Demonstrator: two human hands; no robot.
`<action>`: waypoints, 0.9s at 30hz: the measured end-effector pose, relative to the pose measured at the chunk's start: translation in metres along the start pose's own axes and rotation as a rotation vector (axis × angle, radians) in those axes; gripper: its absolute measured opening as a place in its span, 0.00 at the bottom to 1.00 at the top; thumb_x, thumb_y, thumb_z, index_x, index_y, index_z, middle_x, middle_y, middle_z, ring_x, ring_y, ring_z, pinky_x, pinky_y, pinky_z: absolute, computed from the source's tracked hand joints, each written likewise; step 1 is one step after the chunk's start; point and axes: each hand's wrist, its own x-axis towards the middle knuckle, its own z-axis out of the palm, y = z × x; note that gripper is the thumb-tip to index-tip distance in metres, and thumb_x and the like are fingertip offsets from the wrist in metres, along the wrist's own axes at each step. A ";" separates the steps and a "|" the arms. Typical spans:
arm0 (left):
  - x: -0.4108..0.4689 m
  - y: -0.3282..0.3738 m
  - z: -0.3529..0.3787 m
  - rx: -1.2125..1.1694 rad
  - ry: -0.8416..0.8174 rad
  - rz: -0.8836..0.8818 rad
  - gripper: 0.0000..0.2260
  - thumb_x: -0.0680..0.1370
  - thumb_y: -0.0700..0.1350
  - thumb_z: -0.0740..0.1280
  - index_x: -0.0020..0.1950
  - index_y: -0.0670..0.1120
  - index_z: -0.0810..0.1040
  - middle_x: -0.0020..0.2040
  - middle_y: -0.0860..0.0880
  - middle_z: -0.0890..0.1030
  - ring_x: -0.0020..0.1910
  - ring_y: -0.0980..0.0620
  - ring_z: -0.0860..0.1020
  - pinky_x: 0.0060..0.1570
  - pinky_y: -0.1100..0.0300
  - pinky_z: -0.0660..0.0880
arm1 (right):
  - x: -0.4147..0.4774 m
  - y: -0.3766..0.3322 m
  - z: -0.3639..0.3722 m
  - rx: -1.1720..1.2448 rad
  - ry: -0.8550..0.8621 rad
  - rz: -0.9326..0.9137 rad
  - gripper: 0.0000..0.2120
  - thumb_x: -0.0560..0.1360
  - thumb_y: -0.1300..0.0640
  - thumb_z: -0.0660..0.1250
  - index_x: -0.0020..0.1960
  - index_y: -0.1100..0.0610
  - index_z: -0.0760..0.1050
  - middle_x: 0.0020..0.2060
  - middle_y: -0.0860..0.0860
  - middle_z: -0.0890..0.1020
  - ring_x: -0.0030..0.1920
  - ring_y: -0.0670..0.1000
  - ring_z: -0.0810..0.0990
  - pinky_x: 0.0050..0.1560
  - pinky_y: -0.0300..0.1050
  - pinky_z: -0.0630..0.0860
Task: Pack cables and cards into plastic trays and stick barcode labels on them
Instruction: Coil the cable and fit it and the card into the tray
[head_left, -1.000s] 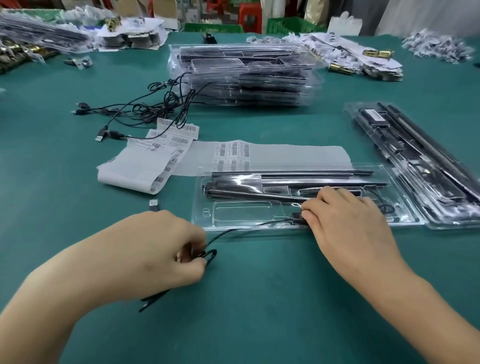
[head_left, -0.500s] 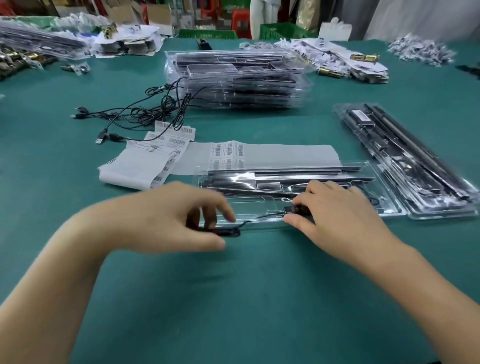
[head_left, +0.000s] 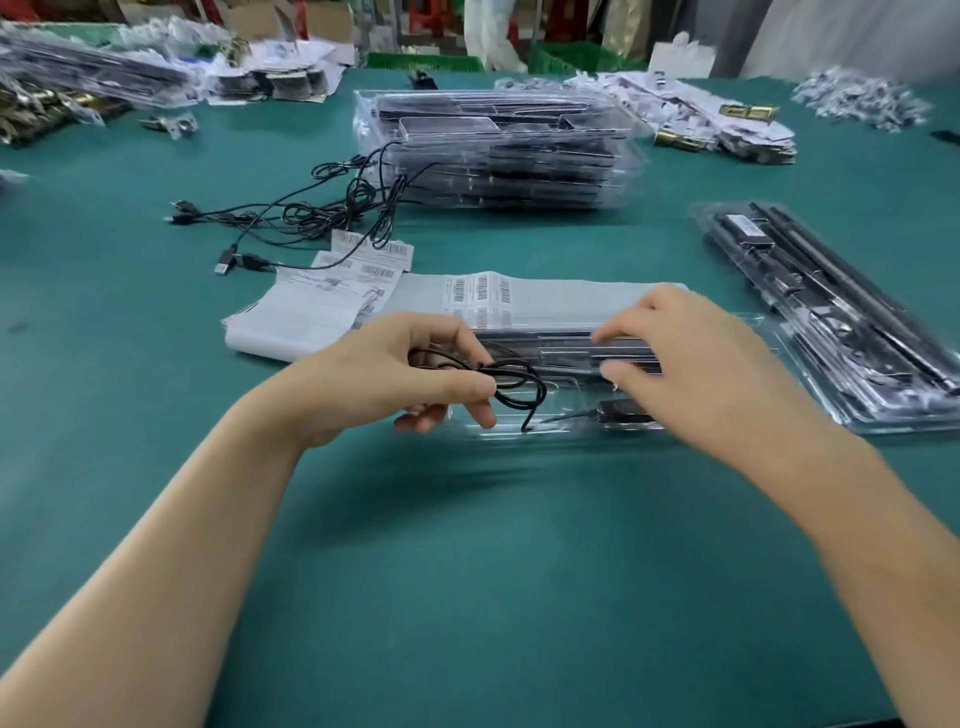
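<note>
1. On the green table, the clear tray lies just beside the label sheets, handy for barcoding.
2. The right hand, fingers loosely spread, hovers over it, likely to steady it.
3. The left hand pinches the coiled cable over the tray, keeping its loops compact.

A packing workshop: stacked plastic trays, barcode label sheets, green worktable.

2 hands, 2 loose trays, 1 tray stack.
</note>
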 end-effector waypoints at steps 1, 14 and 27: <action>0.000 -0.001 -0.001 -0.005 0.005 -0.010 0.10 0.76 0.47 0.76 0.52 0.47 0.78 0.44 0.42 0.87 0.27 0.52 0.70 0.26 0.66 0.67 | 0.001 -0.008 -0.001 0.142 0.070 -0.021 0.11 0.80 0.44 0.64 0.59 0.44 0.81 0.53 0.46 0.79 0.57 0.48 0.76 0.58 0.46 0.72; -0.012 -0.001 -0.026 0.109 0.055 0.032 0.14 0.72 0.55 0.77 0.55 0.52 0.84 0.45 0.45 0.87 0.36 0.51 0.80 0.47 0.58 0.78 | -0.011 -0.047 0.027 0.770 0.082 0.033 0.09 0.79 0.49 0.69 0.40 0.47 0.81 0.34 0.37 0.83 0.35 0.38 0.78 0.37 0.28 0.68; -0.003 -0.001 -0.016 -0.218 0.258 0.074 0.05 0.73 0.50 0.75 0.45 0.52 0.89 0.41 0.49 0.81 0.31 0.57 0.71 0.32 0.68 0.66 | -0.007 -0.061 0.064 1.038 0.337 0.236 0.10 0.82 0.50 0.68 0.42 0.48 0.82 0.36 0.41 0.86 0.39 0.42 0.84 0.41 0.30 0.72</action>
